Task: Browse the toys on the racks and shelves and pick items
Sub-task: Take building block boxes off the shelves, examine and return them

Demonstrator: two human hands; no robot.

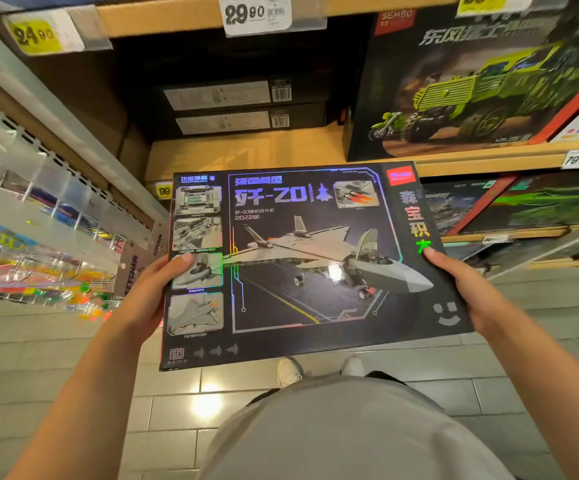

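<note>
Got the jet box (301, 265) in both hands rn, held flat-ish out in front of me over the floor (56, 358), front face up so I can read it. My left hand (149, 299) grips the left edge w/ the thumb lying over the little side pics; right hand (468, 289) grips the right edge, thumb on top near the green lettering. Fingers of both are curled under the box, can't see them tho.

Handling-wise, imo: it's a big flat cardboard box, stiff enough that it isn't sagging between my hands, prob medium weight since it's a brick kit w/ loose bags inside that could shift if I tilt it. Glossy print, so a bit slippery; thumbs on top + fingers under at mid-edge feels like the right hold. One-handed I'd pinch a long edge or tuck it under an arm, corners dent easy.

Past the box, the wooden shelf (246, 150) has a bare patch at its front edge, two dark boxes (239, 109) stacked toward the back, and a green truck box (471, 84) standing at the right end. Price tag (255, 13) hangs on the shelf edge above. Keychain rack (132, 268) just left of my left hand.
</note>
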